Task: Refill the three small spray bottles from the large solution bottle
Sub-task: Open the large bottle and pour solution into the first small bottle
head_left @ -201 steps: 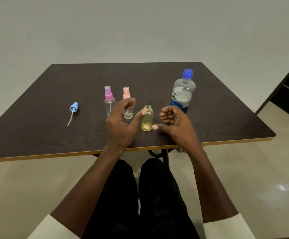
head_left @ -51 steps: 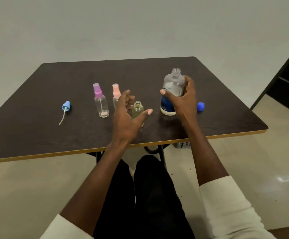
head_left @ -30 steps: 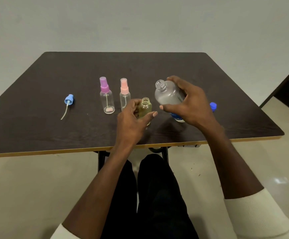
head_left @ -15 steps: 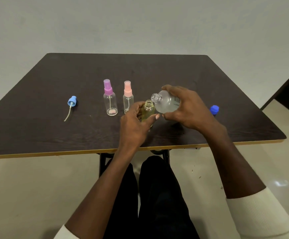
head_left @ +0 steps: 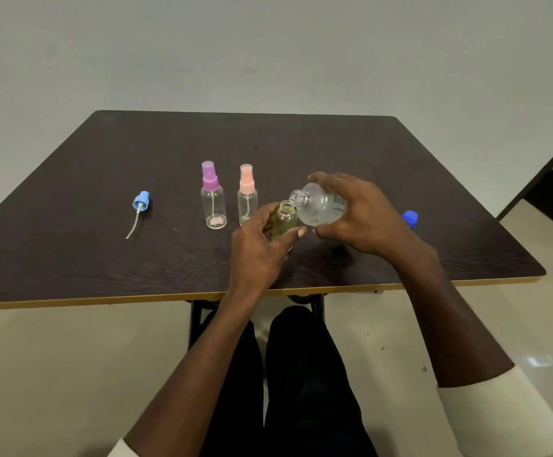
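Observation:
My right hand (head_left: 362, 216) grips the large clear solution bottle (head_left: 319, 206), tipped on its side with its open neck just above the mouth of the small yellow bottle (head_left: 285, 221). That uncapped yellow bottle stands on the dark table (head_left: 103, 258), and my left hand (head_left: 258, 249) holds it between thumb and fingers. Left of it stand two clear spray bottles, one with a pink top (head_left: 247, 196) and one with a purple top (head_left: 213, 197), both capped. No stream of liquid is visible.
A blue spray head with its dip tube (head_left: 139, 209) lies on the table at the left. The large bottle's blue cap (head_left: 409, 218) sits at the right, behind my right wrist. The table's front edge runs just above my knees.
My right hand lifted the uncapped large bottle off the table, tipped it leftward and brought its neck down to the yellow bottle's mouth. My left hand closed around the yellow bottle.

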{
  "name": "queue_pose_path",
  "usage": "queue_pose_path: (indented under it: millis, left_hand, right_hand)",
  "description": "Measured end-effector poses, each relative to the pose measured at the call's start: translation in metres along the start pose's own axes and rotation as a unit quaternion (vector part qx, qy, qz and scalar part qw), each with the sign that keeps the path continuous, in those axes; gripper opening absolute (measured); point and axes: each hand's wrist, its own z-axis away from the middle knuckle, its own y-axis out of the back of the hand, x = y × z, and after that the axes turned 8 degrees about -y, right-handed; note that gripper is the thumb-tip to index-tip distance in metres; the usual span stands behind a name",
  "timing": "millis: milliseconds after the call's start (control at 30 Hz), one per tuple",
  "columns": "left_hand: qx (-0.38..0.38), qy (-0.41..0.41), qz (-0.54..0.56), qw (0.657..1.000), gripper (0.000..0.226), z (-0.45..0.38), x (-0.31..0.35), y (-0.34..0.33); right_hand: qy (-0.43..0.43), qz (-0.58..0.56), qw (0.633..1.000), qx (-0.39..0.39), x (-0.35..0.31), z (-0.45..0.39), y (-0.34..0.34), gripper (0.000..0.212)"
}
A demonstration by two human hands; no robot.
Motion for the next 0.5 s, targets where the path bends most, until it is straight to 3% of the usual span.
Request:
queue_pose_path:
  millis: [500]
  left_hand:
    - [-0.011,0.0,0.01,1.0,0.047,-0.0001,0.0003,-0.0004]
  right_hand:
    - [-0.003,0.049,0.999,-0.011,-0.0062,-0.0028,0.0089,0.079]
